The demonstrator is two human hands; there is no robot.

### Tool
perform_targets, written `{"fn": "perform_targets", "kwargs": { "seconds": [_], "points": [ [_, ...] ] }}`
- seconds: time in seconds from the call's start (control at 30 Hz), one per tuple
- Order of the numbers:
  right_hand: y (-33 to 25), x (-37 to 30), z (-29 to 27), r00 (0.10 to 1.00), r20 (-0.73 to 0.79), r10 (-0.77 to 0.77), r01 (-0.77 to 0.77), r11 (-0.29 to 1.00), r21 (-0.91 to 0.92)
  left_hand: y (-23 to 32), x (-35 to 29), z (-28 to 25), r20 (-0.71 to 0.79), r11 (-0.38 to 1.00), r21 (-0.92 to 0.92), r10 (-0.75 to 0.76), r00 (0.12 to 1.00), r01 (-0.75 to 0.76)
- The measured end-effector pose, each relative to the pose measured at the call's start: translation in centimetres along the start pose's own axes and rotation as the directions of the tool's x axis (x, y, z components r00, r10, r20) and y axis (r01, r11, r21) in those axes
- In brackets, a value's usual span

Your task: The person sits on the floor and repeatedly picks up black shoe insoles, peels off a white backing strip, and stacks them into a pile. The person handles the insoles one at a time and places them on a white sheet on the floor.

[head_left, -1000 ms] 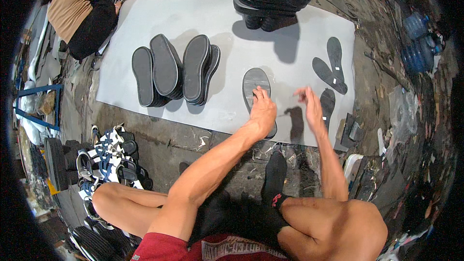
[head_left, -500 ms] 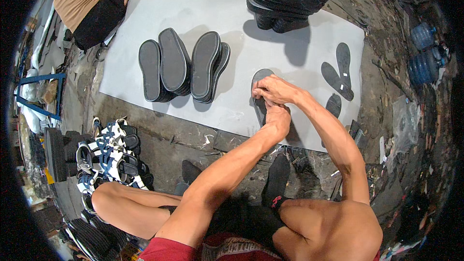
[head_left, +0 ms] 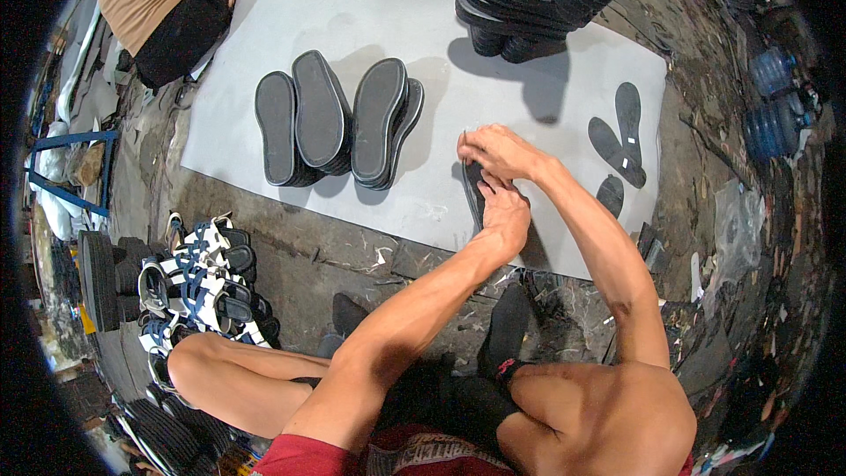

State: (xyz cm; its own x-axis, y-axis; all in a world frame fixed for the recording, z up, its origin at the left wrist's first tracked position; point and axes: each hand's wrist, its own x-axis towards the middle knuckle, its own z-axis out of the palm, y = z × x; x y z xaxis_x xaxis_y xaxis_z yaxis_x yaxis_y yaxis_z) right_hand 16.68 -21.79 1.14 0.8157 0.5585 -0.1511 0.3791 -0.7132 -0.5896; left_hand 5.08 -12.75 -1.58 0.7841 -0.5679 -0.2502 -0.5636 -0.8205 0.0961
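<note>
A dark shoe sole (head_left: 473, 194) lies on the white sheet (head_left: 423, 203) in front of me, partly covered by both hands. My left hand (head_left: 505, 214) grips its near right side, with bent fingers lying over its top. Just beyond, my right hand (head_left: 500, 152) hovers over the sole's far end with curled fingers. Something thin seems to show at these fingertips, too small to name. To the left stand stacks of dark soles (head_left: 322, 115) with light edge lines. Flat dark sole-shaped pieces (head_left: 627, 137) with small white marks lie right of my hands.
A tall pile of black soles (head_left: 520, 0) stands at the sheet's far edge. White and blue sandals (head_left: 207, 286) are heaped by my left knee. Another person (head_left: 167, 13) crouches at the far left. Large blue water bottles (head_left: 775, 119) stand at the right.
My right hand has shifted slightly up and away from the sole, covering its far end. My left fingers have spread a little further over the sole.
</note>
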Motion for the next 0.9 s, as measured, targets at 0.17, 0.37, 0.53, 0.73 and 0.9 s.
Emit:
{"fn": "perform_targets", "kwargs": {
  "seconds": [0.17,0.37,0.53,0.73,0.9],
  "points": [
    [2.8,0.0,0.0,0.944,-0.330,0.023,-0.039,0.998,-0.042,-0.4,0.0,-0.6,0.004,0.998,0.016,-0.068,0.998,0.068],
    [4.8,-3.2,1.4,0.820,-0.545,0.175,-0.253,0.965,-0.069,-1.3,-0.6,-1.1,0.006,0.999,-0.019,-0.049,0.999,0.049],
    [2.6,-8.0,4.5,0.749,-0.631,0.203,-0.266,0.964,-0.006,-3.5,-1.0,0.0,0.017,0.991,-0.127,-0.048,0.999,0.050],
    [-3.9,-17.1,8.8,0.826,-0.525,0.207,-0.252,0.968,-0.016,-6.6,-2.6,-0.7,-0.062,0.945,-0.323,0.026,0.998,-0.044],
    [-8.1,-22.8,12.4,0.843,-0.513,0.161,-0.287,0.942,-0.176,-4.4,-1.1,-2.3,0.025,0.987,-0.158,0.012,1.000,-0.008]
  ]
}}
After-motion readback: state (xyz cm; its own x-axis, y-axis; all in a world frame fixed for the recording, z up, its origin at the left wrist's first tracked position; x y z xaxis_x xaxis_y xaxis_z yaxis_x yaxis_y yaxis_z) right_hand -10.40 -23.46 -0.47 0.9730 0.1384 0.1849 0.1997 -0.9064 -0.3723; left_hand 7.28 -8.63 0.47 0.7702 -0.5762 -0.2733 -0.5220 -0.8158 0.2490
